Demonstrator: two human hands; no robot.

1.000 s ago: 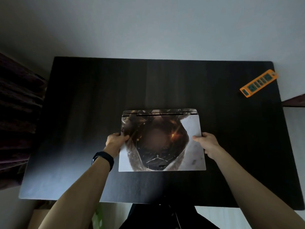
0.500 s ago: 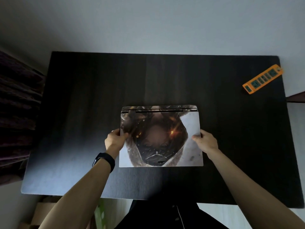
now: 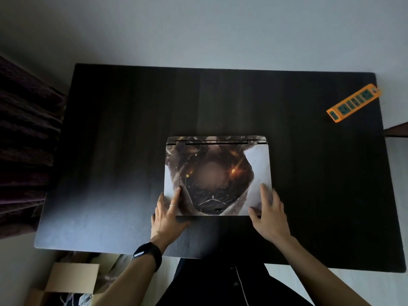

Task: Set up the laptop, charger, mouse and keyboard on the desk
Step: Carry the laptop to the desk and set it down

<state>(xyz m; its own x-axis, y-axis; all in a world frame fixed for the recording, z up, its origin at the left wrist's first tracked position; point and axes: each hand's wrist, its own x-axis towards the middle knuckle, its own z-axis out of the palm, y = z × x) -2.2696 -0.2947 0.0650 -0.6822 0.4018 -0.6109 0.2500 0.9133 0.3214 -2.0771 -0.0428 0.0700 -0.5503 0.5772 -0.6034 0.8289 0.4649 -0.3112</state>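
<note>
A closed laptop (image 3: 216, 164) with a brown and white picture on its lid lies flat near the middle of the dark desk (image 3: 132, 129), hinge side away from me. My left hand (image 3: 167, 213) is at its front left corner, fingers spread on the lid and thumb at the front edge. At the front right corner my right hand (image 3: 269, 215) sits the same way. No charger, mouse or keyboard is in view.
An orange power strip (image 3: 353, 102) lies at the desk's far right corner. An open cardboard box (image 3: 70, 277) stands on the floor below the desk's front left. Dark fabric (image 3: 24, 140) hangs at the left, and a pale wall runs behind the desk.
Both hands have slid from the laptop's left and right sides down to its front corners. The laptop now lies flat on the desk.
</note>
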